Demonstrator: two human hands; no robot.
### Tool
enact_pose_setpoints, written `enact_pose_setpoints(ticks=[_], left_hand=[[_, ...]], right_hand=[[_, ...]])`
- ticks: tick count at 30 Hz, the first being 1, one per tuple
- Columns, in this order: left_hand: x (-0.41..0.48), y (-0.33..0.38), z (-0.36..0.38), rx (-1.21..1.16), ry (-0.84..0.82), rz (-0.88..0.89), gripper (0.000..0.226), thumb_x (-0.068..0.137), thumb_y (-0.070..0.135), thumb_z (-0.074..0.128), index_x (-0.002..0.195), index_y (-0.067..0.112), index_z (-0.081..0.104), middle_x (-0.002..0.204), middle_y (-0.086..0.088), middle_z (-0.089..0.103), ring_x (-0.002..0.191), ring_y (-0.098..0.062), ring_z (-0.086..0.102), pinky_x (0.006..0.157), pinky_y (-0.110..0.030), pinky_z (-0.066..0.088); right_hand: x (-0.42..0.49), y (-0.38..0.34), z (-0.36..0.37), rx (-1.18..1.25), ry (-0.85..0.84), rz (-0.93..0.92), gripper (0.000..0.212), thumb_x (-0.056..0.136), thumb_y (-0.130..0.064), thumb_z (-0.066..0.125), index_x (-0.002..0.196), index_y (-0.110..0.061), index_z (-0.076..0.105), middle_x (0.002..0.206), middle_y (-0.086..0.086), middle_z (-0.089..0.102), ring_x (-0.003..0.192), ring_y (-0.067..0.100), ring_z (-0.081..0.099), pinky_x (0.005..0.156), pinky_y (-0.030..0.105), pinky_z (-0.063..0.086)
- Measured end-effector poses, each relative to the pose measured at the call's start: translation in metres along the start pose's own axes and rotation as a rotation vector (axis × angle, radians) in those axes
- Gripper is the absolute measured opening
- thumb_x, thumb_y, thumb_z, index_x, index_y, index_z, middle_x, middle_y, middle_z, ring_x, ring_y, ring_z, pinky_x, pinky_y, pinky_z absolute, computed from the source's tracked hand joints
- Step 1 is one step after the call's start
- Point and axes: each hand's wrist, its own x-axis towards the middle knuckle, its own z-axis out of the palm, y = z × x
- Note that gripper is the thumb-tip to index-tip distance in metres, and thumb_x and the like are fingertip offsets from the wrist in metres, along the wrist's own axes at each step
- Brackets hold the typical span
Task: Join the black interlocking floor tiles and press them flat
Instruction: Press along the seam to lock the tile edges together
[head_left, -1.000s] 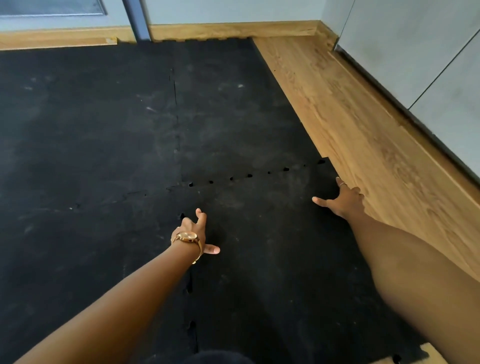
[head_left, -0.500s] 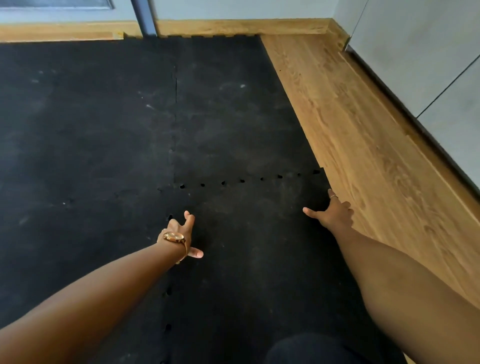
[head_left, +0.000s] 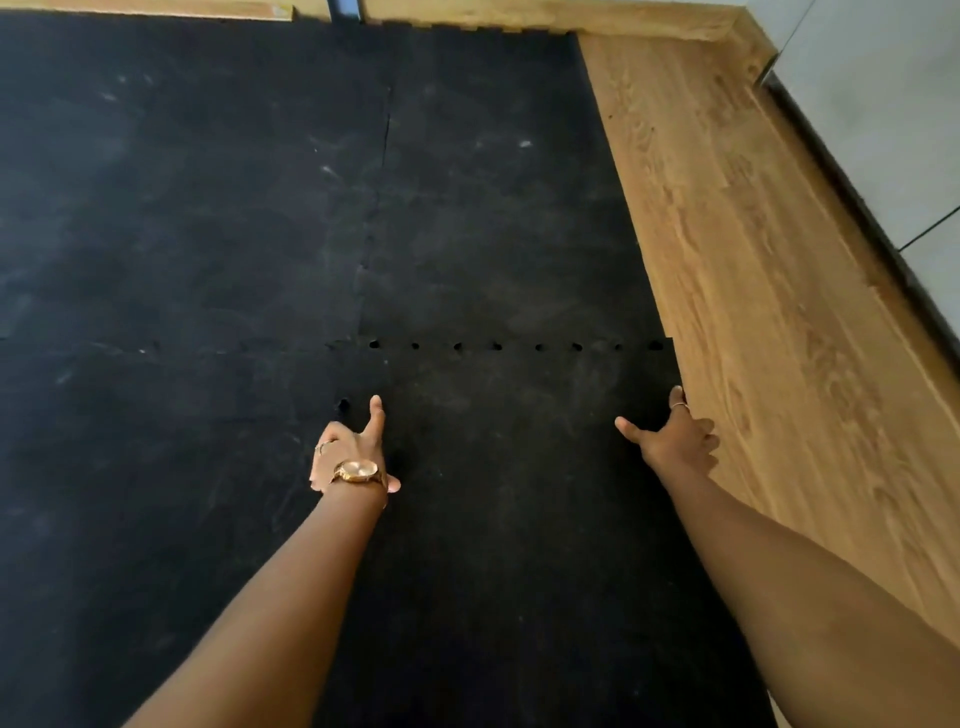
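A near black floor tile (head_left: 519, 499) lies between my two arms. Its far edge meets another black tile (head_left: 498, 218) along a seam (head_left: 493, 345) that shows several small dark gaps. My left hand (head_left: 353, 452), with a gold watch, rests on the tile's left edge, fingers spread and index finger pointing forward beside a small gap. My right hand (head_left: 675, 436) presses on the tile's right edge where it borders the wooden floor, thumb stretched left. More black tiles (head_left: 171, 260) cover the floor to the left.
A strip of wooden floor (head_left: 769, 312) runs along the right side of the tiles. A wooden skirting board (head_left: 519, 13) lines the far wall. White cabinet fronts (head_left: 883, 104) stand at the right.
The view has tipped down and closer. Both hands stay on the near tile's left and right edges. The gaps along the far seam look smaller.
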Motion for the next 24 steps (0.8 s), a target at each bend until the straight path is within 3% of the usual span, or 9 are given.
enact_pose_setpoints(ticks=[9,24], left_hand=[[-0.0013,-0.004,-0.0033,-0.218,-0.03,-0.042,0.115,0.077,0.032,0.078,0.149,0.044,-0.011,0.139,-0.015,0.032,0.127,-0.041,0.041,0.094,-0.049,0.05],[-0.0044,-0.0017,-0.0056,-0.168,-0.051,-0.051,0.115,0.079,0.03,0.076,0.149,0.043,-0.014,0.138,-0.015,0.031,0.122,-0.038,0.046,0.093,-0.048,0.052]], right_hand=[[-0.0069,0.0027,0.0009,-0.004,0.024,-0.029,0.089,0.08,-0.052,0.068,0.152,-0.03,0.019,0.141,0.023,0.036,0.129,0.041,0.038,0.105,0.051,0.033],[-0.0048,0.0019,0.001,-0.089,-0.023,-0.006,0.091,0.08,-0.056,0.065,0.153,-0.029,0.017,0.144,0.024,0.035,0.134,0.04,0.035,0.108,0.051,0.033]])
